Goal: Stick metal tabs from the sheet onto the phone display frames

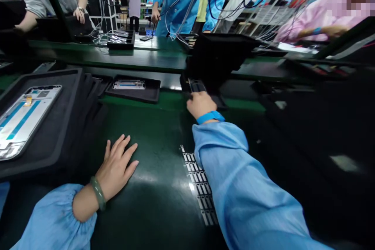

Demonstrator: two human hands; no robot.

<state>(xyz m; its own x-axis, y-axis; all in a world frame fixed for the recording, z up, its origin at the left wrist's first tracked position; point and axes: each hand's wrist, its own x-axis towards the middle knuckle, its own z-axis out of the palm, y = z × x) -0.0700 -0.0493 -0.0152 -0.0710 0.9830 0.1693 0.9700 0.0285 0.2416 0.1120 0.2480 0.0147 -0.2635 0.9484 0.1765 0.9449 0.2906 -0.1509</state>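
Note:
My left hand (117,166) lies on the green table (152,133) with its fingers spread and holds nothing. My right hand (201,104) reaches forward to a dark tray at the back, its fingers bent at a flat, dark-looking device (197,85); the fingertips are partly hidden, so I cannot tell whether they grip it. Beneath my right forearm lies a sheet of small white-and-dark parts (197,177) in rows. On the left, a silver device frame with blue strips (31,115) rests in the top tray of a black stack (66,125).
A smaller black tray (152,90) at the back holds another silver frame (129,84). Dark trays rise behind my right hand and fill the right side. Beyond the raised ledge (146,59), several people stand or work among hanging cables.

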